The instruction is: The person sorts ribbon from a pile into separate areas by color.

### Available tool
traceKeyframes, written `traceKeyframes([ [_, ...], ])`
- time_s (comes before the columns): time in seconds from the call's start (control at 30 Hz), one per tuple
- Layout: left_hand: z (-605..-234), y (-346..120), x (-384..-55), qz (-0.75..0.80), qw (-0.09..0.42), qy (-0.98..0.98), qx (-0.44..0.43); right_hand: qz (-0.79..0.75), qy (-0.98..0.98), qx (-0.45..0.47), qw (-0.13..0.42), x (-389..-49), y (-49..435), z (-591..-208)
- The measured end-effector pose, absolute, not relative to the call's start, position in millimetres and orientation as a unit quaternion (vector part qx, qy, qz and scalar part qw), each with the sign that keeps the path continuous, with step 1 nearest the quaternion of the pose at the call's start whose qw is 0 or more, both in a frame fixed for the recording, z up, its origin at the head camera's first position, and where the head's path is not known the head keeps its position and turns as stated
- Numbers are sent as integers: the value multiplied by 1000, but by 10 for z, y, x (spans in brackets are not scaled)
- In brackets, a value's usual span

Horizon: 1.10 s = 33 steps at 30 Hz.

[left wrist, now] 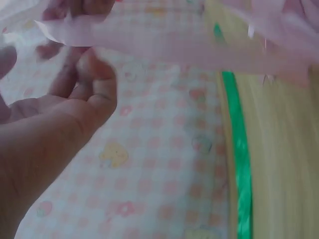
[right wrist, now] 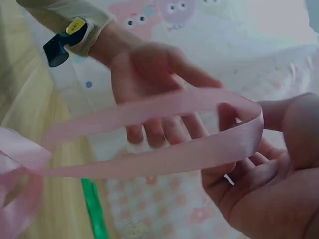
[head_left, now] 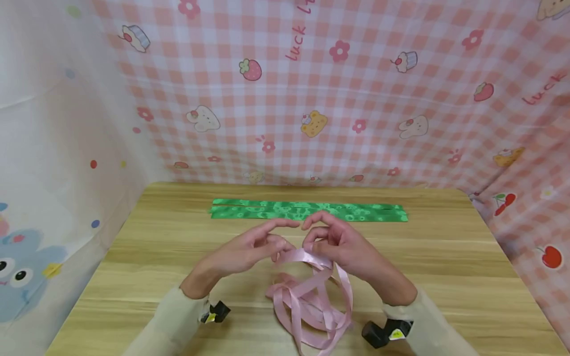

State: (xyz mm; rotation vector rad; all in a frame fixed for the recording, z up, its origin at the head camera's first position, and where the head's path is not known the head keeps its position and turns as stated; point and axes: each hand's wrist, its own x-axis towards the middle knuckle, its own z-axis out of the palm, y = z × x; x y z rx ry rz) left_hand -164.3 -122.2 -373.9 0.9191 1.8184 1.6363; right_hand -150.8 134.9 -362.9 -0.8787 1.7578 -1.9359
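A long satiny pink ribbon (head_left: 304, 255) lies in loose, tangled loops on the table, with one loop lifted toward the hands. My right hand (head_left: 340, 242) pinches the bend of that loop between thumb and fingers, as the right wrist view also shows. Across from it is my left hand (head_left: 247, 249), its fingers loosely bent and apart. In the right wrist view the left hand (right wrist: 149, 79) lies behind the raised ribbon (right wrist: 199, 152); whether it touches the ribbon I cannot tell. The ribbon (left wrist: 149, 42) is blurred in the left wrist view.
Shiny green patterned strips (head_left: 307, 211) lie side by side near the back of the wooden table (head_left: 147, 237). Behind it hangs a pink checked cloth (head_left: 276, 99), with a white printed cloth (head_left: 53, 128) at the left. Small black cameras are strapped to both wrists.
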Motion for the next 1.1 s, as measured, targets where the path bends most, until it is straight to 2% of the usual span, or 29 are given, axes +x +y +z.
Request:
traceKeyframes([
  [0.13, -3760, -1149, -1614, 632, 260, 644, 344, -630, 694, -297, 183, -1472, 1250, -3518],
  [0.4, -3513, -1305, -1545, 699, 166, 611, 332, -639, 673, -306, 213, -1611, 1504, -3364],
  [0.7, -3329, -1684, -1567, 751, 85, 570, 322, -652, 640, -386, 125, -1747, 1876, -3205],
  [0.87, -3364, -1915, -1591, 723, 64, 624, 291, -645, 665, -366, 91, -1768, 2082, -3187],
  [1.1, -3498, -2235, -1678, 650, 60, 716, 247, -624, 706, -324, 80, -1743, 2464, -3260],
])
